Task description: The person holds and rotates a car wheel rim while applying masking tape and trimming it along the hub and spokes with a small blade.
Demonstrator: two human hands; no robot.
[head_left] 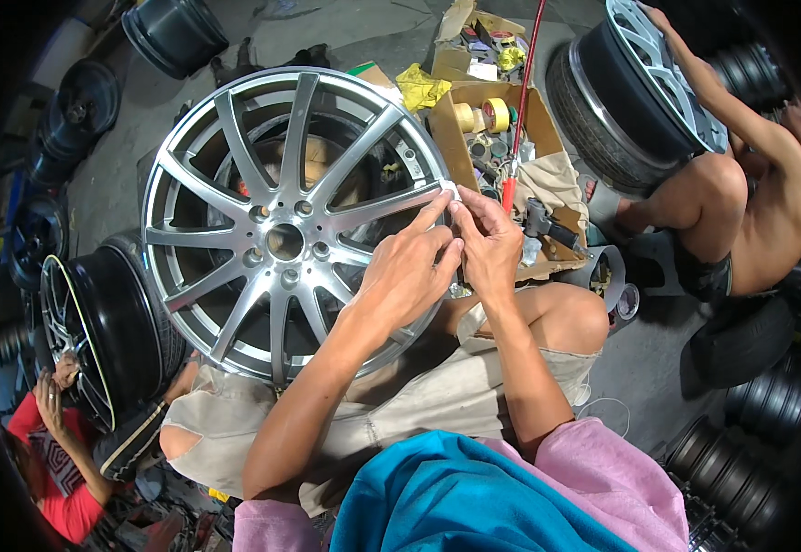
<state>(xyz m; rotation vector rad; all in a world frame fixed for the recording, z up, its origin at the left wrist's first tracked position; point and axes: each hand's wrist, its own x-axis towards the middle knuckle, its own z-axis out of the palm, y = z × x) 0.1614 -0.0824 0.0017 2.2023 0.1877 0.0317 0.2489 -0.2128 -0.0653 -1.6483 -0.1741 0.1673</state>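
At the right edge of a silver wheel (281, 210), my right hand (489, 241) pinches a small white piece (449, 189) between the thumb and the fingers. My left hand (409, 269) reaches to the same place: its index finger is stretched out to the white piece, but whether this hand also grips it, I cannot tell. The piece is at the rim, by the outer end of one spoke, and it is too small to say if it is paper or cloth. I suppose both hands meet there because so small a thing needs fine guiding on a narrow edge. The wheel is tilted, its face toward me, and its lower side is close to my legs in beige trousers (419, 409); perhaps the legs help to steady it.

Beside the wheel, on the right, an open cardboard box (444, 138) holds a yellow tape roll (495, 115) and many small things, probably for easy reach. A thin red rod (526, 83) slants across it. The floor (175, 106) is grey and stained. At far right, a bare-backed person (773, 221) holds another wheel (644, 74); at lower left sits someone in a red shirt (74, 511).
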